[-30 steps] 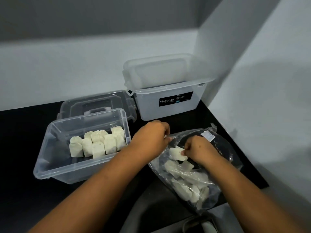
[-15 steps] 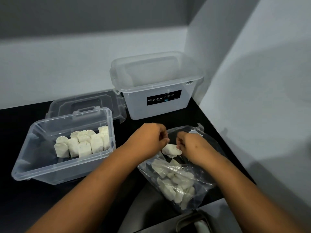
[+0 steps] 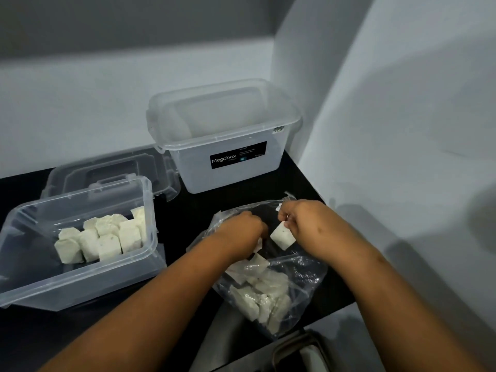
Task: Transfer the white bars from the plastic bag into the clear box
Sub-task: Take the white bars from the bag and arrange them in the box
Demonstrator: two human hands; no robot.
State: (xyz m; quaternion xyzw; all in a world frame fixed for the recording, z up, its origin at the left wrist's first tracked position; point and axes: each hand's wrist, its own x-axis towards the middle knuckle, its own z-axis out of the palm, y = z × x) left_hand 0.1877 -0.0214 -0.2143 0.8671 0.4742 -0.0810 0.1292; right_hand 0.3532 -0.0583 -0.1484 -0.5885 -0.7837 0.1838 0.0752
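A clear plastic bag (image 3: pixel 303 280) lies on the black counter at centre right, with several white bars (image 3: pixel 257 294) piled in its lower half. My right hand (image 3: pixel 303 218) pinches one white bar (image 3: pixel 281 235) at the bag's mouth. My left hand (image 3: pixel 243 233) reaches into the bag beside it, fingers curled down onto another bar; its fingertips are hidden. The clear box (image 3: pixel 21 277) stands at the left and holds several white bars (image 3: pixel 104 237) set upright in rows.
A taller empty clear tub (image 3: pixel 225 146) labelled Megabox stands at the back against the wall. A clear lid (image 3: pixel 107 167) lies behind the left box. A white wall runs close along the right. A metal edge (image 3: pixel 300 350) shows at the bottom.
My left hand moved from the bag's rim down into the bag. My right hand lifted its white bar slightly up and right. The camera view shifted a little.
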